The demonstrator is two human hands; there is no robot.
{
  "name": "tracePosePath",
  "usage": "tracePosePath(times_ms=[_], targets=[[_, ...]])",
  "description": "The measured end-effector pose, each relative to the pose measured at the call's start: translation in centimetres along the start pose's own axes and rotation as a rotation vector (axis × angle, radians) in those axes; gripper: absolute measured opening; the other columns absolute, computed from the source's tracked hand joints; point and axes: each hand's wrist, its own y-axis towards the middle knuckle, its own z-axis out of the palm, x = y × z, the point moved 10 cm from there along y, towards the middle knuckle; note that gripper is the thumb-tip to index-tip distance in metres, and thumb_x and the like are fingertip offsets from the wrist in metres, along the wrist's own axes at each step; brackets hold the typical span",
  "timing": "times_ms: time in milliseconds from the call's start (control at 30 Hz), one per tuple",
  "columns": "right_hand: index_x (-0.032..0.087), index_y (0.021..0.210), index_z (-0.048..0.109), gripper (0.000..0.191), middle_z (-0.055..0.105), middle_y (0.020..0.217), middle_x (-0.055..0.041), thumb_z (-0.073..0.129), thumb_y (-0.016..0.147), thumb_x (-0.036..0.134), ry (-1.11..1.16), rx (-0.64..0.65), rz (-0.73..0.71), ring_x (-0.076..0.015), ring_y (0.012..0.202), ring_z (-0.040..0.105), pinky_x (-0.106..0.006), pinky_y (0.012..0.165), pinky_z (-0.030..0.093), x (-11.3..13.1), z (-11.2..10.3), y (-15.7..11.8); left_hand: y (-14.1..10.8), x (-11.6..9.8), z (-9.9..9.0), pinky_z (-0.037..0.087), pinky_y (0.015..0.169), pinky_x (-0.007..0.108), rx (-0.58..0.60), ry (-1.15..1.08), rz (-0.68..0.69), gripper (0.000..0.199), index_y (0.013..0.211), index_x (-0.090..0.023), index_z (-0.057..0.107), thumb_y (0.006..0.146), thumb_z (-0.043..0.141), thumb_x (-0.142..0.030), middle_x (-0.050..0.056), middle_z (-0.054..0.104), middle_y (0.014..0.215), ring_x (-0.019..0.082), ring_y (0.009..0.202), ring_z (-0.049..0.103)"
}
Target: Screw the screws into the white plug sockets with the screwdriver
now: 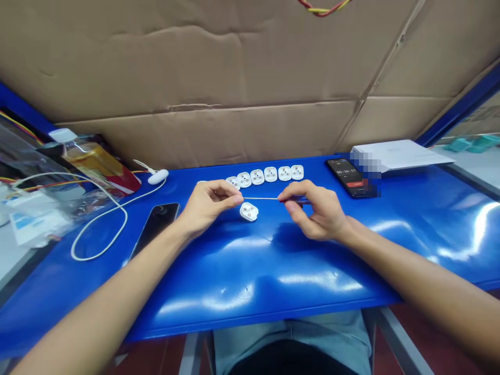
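Held level above the blue table is a screwdriver (261, 198) with a thin metal shaft. My right hand (318, 211) grips its red and dark handle. The thumb and fingers of my left hand (211, 204) pinch together at the shaft's tip; whether a small part is also between them I cannot tell. Just below the shaft lies a white plug piece (249, 211) with round metal contacts on its face, touched by neither hand. Behind my hands stands a row of several similar white plug pieces (270, 174), its left end partly hidden by my left hand.
A phone (346, 178) showing a timer lies back right, beside a white box (402, 153). Another phone (156, 229) sits partly under my left forearm. A white cable (123, 208), a bottle (88, 156) and a cardboard wall (234, 73) surround the blue table (250, 276).
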Motion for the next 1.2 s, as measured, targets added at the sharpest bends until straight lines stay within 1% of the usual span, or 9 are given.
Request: tracePosePath(times_ms=[300,467,567,633,700,800,867,1000,1200], targets=[[0.025,0.107,0.062,0.017,0.075,0.084,-0.0001,0.059,0.095,0.013,-0.009,0.020,-0.030,-0.0155,0.067,0.071,-0.027,0.059,0.058,0.3,0.3,0.0,-0.3,-0.1,0.3,0.054,0.068,0.028,0.017,0.082,-0.003,0.038,0.073,-0.016,0.075,0.070,0.095,-0.048,0.006,0.076,0.075,0.016,0.068,0.066],[0.024,0.108,0.063,0.011,0.078,0.093,-0.0016,0.062,0.099,0.018,0.024,0.004,0.088,-0.0136,0.069,0.074,-0.025,0.063,0.061,-0.8,0.3,-0.2,-0.6,-1.2,0.4,0.056,0.070,0.030,-0.021,0.105,0.072,0.041,0.073,-0.016,0.075,0.065,0.098,-0.048,0.006,0.077,0.078,0.019,0.072,0.070],[0.022,0.110,0.063,0.009,0.078,0.094,-0.0019,0.061,0.101,0.020,0.056,0.010,0.116,-0.0121,0.065,0.073,-0.024,0.062,0.062,-1.1,0.4,-0.3,-0.7,-1.6,0.8,0.057,0.070,0.031,-0.004,0.123,0.095,0.039,0.073,-0.016,0.075,0.065,0.099,-0.047,0.006,0.077,0.077,0.019,0.072,0.071],[0.022,0.110,0.064,0.010,0.078,0.094,-0.0023,0.062,0.100,0.020,0.051,0.012,0.101,-0.0130,0.065,0.073,-0.025,0.062,0.062,-0.9,0.4,-0.3,-0.7,-1.7,1.2,0.060,0.076,0.033,0.047,0.115,0.117,0.037,0.081,-0.016,0.077,0.068,0.098,-0.044,0.007,0.079,0.083,0.020,0.076,0.073],[0.024,0.109,0.064,0.011,0.078,0.094,-0.0027,0.062,0.099,0.020,0.027,0.016,0.087,-0.0151,0.069,0.074,-0.026,0.063,0.063,-0.8,0.4,-0.3,-0.9,-1.9,1.7,0.060,0.089,0.038,0.122,0.140,0.161,0.039,0.098,-0.018,0.080,0.071,0.097,-0.042,0.009,0.080,0.099,0.024,0.092,0.075],[0.026,0.107,0.063,0.012,0.077,0.088,-0.0007,0.061,0.097,0.018,-0.017,0.013,0.093,-0.0161,0.067,0.074,-0.027,0.059,0.061,-1.0,0.2,-0.2,-1.1,-1.9,2.4,0.054,0.106,0.044,0.221,0.348,0.218,0.061,0.125,-0.024,0.076,0.072,0.096,-0.045,0.011,0.074,0.130,0.030,0.122,0.068],[0.026,0.107,0.061,0.014,0.075,0.081,0.0012,0.060,0.096,0.017,-0.034,0.006,0.112,-0.0161,0.062,0.072,-0.027,0.055,0.058,-1.4,0.0,-0.3,-1.3,-1.5,2.7,0.053,0.107,0.047,0.258,0.527,0.242,0.071,0.134,-0.026,0.073,0.072,0.095,-0.050,0.012,0.070,0.140,0.033,0.127,0.065],[0.027,0.107,0.059,0.016,0.074,0.077,0.0018,0.061,0.094,0.017,-0.056,0.080,0.131,-0.0171,0.059,0.071,-0.028,0.053,0.054,-1.9,0.7,-0.5,-1.5,-0.4,3.4,0.047,0.113,0.052,0.310,0.718,0.285,0.071,0.137,-0.025,0.072,0.076,0.091,-0.056,0.012,0.073,0.134,0.035,0.126,0.065],[0.026,0.105,0.057,0.015,0.074,0.077,0.0018,0.059,0.094,0.016,-0.059,0.153,0.110,-0.0162,0.059,0.070,-0.026,0.055,0.050,-1.7,1.8,-0.7,-1.4,0.3,3.8,0.050,0.107,0.048,0.327,0.754,0.317,0.055,0.130,-0.022,0.076,0.086,0.082,-0.054,0.013,0.076,0.125,0.033,0.117,0.069]])
